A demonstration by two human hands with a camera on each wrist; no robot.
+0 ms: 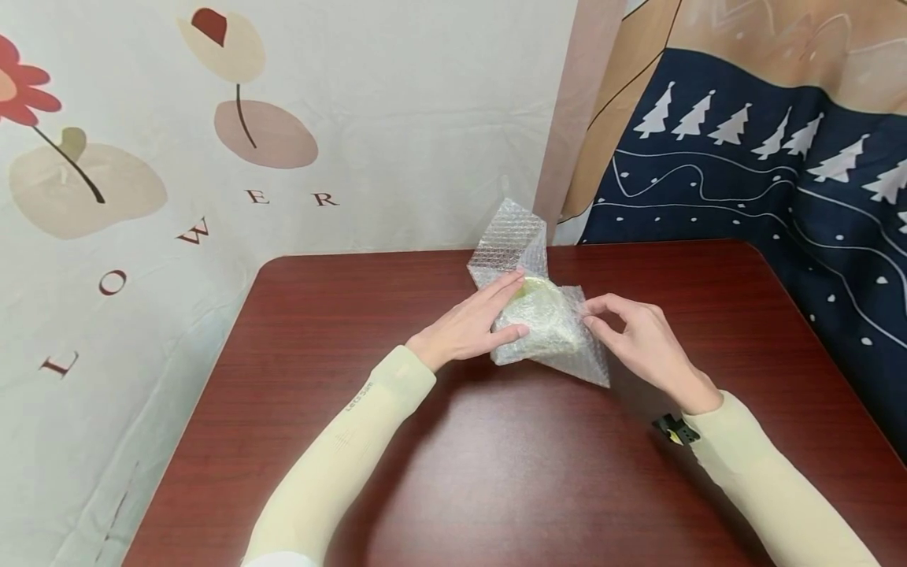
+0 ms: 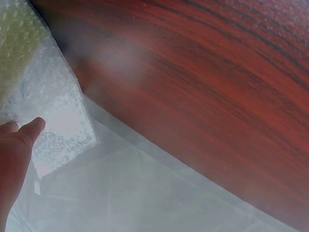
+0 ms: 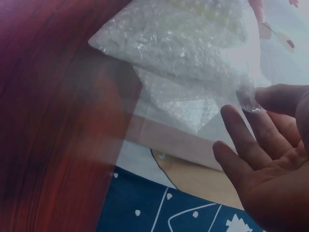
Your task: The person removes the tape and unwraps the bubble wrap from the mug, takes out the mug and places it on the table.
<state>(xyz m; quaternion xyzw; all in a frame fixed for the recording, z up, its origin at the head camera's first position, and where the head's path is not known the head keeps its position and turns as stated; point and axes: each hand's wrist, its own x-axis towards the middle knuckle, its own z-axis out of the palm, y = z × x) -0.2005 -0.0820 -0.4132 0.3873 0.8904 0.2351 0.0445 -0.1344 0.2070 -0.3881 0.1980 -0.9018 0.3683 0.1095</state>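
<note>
Bubble wrap (image 1: 553, 331) held down by one hand and pinched at its edge by the other
The pale green thing (image 1: 540, 293) (its outline too blurred by the film to name) lies between the two hands, inside the wrap; the left hand (image 1: 469, 321) rests over its near-left side, fingers extended and gripping nothing, while the right hand (image 1: 641, 342) pinches the wrap's edge between thumb and forefinger, its other fingers loose; a loose flap (image 1: 506, 240) stands out beyond the left fingertips, at the table's (image 1: 453, 472) far edge; the step looks like working the wrap around or off the thing, which I cannot tell, and the next move seems to call for a steady left hand while the right guides that edge
</note>
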